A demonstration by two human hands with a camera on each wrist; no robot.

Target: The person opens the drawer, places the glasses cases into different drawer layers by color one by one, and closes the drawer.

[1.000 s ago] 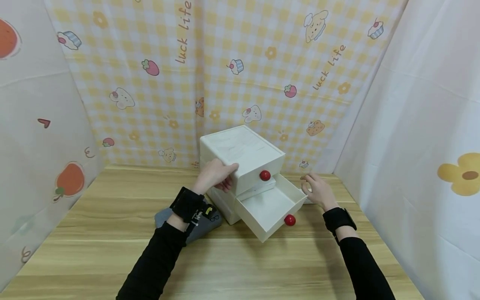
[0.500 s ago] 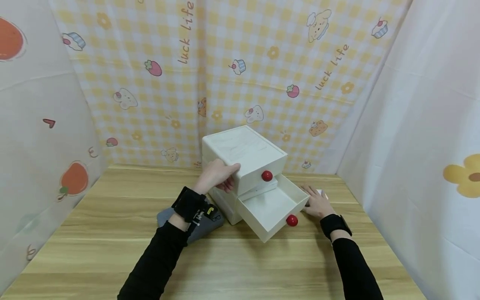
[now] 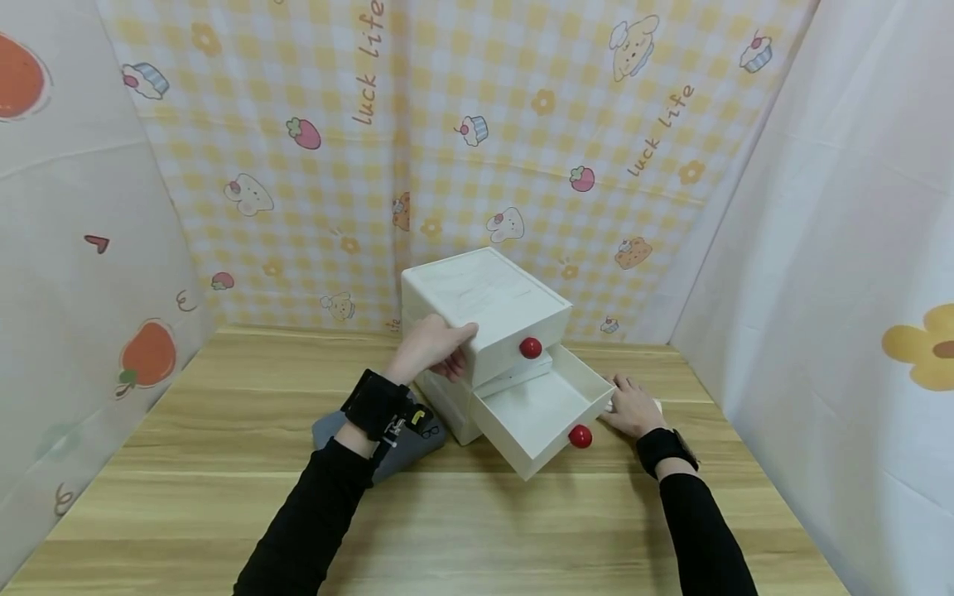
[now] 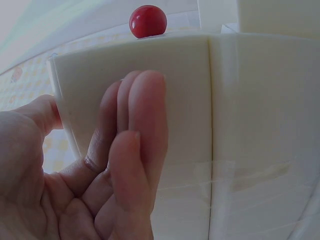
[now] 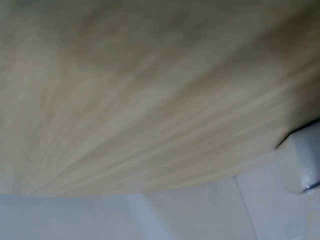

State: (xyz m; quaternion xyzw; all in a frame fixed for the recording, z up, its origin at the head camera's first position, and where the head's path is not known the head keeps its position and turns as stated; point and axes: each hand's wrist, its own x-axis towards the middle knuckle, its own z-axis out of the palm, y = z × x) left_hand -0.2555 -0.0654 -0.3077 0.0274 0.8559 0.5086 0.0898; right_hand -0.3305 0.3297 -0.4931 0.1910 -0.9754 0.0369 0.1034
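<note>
A white two-tier drawer cabinet [image 3: 484,290] stands on the table, its lower drawer [image 3: 532,406] pulled out and bare inside. Each drawer has a round red knob, one on the upper drawer [image 3: 531,348] and one on the lower [image 3: 580,436]. My left hand [image 3: 432,343] rests on the cabinet's upper left edge, thumb on top. In the left wrist view its fingers [image 4: 145,115] extend along the side wall. Right of the open drawer, my right hand [image 3: 632,410] lies low over a small white object [image 3: 658,405], mostly covered by the hand; I cannot tell whether it grips it.
A grey-blue cloth pouch [image 3: 395,447] with a glasses print lies left of the cabinet, under my left wrist. Patterned curtains [image 3: 313,207] enclose the wooden table [image 3: 462,538] at the back and sides. The pulled-out drawer juts toward the front.
My right hand has come down from above the white object onto it at the table, then shifted slightly. The left hand and the cabinet keep their places.
</note>
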